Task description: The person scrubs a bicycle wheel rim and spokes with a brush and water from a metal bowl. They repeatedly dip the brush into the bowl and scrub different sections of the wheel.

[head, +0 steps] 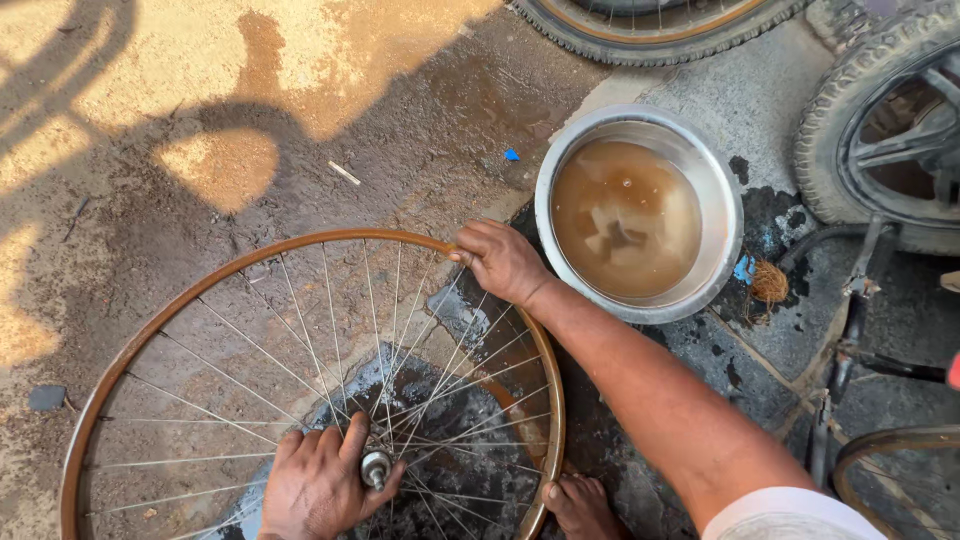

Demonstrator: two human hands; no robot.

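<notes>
Wet, stained ground (300, 130), sunlit patches. Rusty spoked rim (250, 255) lies flat on ground. Steel bowl (725, 215) of brown water just right of rim; tyres (850, 130) beyond. Right hand (500, 260) curled over rim's far edge. Left hand (320, 485) pinches hub axle (375, 468).
</notes>
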